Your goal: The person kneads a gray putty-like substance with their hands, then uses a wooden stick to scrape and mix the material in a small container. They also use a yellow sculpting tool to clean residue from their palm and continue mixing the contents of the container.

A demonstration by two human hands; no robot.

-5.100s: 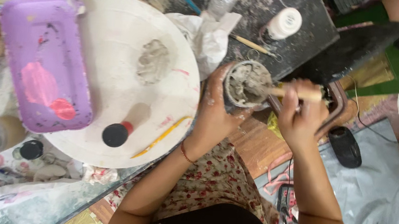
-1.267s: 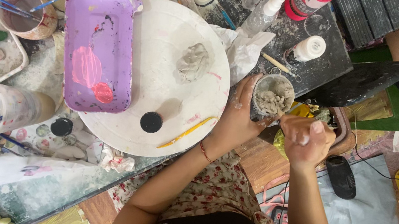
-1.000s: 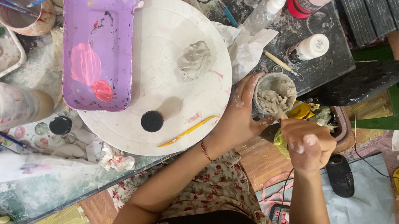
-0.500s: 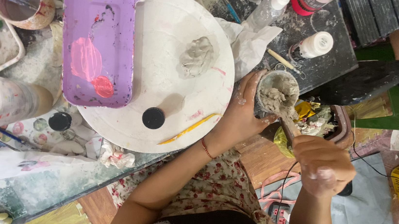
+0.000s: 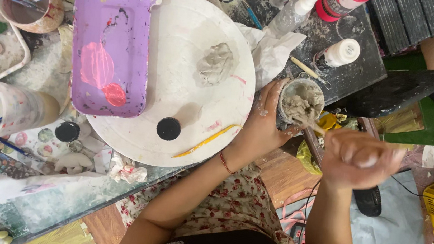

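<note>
Inside the hand-held cup point(image 5: 300, 101), lumpy grey paste point(image 5: 299, 107).

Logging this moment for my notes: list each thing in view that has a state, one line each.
small cup: upright, full of grey paste, gripped by left hand
stick: tip in the paste, held by right hand, blurred
purple tray: flat, smeared with pink paint
clay lump: lying loose on the white round board
white bottle: capped
</note>
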